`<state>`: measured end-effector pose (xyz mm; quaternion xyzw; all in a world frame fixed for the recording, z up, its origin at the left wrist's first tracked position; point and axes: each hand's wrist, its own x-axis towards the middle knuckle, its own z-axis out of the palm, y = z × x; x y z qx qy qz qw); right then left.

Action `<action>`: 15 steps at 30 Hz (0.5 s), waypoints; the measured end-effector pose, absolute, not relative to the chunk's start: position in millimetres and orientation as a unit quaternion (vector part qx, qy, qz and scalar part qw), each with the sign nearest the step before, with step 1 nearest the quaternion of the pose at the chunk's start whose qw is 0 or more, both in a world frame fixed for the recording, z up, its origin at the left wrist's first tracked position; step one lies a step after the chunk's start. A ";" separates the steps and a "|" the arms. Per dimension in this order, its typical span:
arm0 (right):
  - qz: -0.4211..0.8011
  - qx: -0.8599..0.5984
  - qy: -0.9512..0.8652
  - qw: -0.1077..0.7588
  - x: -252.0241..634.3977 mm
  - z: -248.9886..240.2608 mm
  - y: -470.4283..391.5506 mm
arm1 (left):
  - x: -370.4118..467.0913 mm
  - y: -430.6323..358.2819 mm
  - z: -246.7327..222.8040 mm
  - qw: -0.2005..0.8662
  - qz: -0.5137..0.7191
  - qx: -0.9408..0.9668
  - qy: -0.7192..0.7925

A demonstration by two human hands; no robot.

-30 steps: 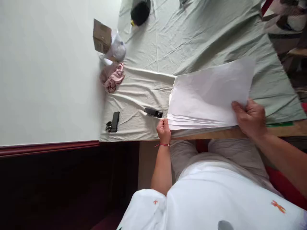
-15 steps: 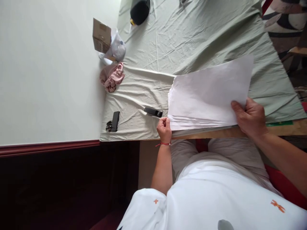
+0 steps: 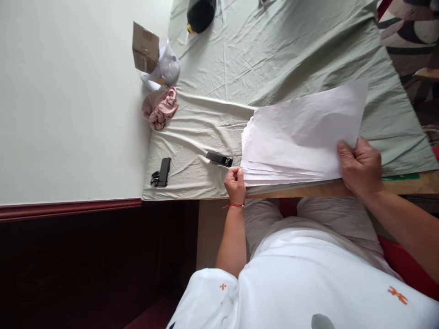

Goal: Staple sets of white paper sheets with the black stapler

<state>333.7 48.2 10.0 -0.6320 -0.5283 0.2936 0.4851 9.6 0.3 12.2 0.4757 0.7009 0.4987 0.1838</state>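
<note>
A stack of white paper sheets (image 3: 302,137) spans the space between my hands, at the front of the cloth-covered table. Its lower and left edges are fanned, so several sheets show as steps. My left hand (image 3: 235,185), with a red string at the wrist, pinches the lower left corner. At the right end my right hand (image 3: 361,167) grips the stack, thumb on top and the other fingers underneath, mostly hidden. The far right corner of the paper lifts above the cloth. Just beyond my left hand lies a small black device (image 3: 219,159) with a lit display.
A black holder-like object with keys (image 3: 164,172) lies at the left edge. Along the wall are a pink cloth (image 3: 161,109), a clear plastic bag (image 3: 168,66) and a cardboard box (image 3: 145,48). A dark rounded object (image 3: 201,16) stands farther back on the wrinkled green tablecloth (image 3: 274,55).
My right hand has shifted slightly right, and the top sheets have slid right with it, widening the steps at the left edge. My left hand stays on the corner.
</note>
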 end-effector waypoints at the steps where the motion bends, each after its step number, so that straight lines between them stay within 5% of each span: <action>1: 0.292 -0.632 -0.526 0.488 333.6 10.1 48.3 | 9.4 0.3 12.2 0.182 0.497 0.477 0.702; 15: 0.306 -0.622 -0.517 0.502 332.8 9.2 48.3 | 9.6 0.0 11.4 0.191 0.493 0.473 0.704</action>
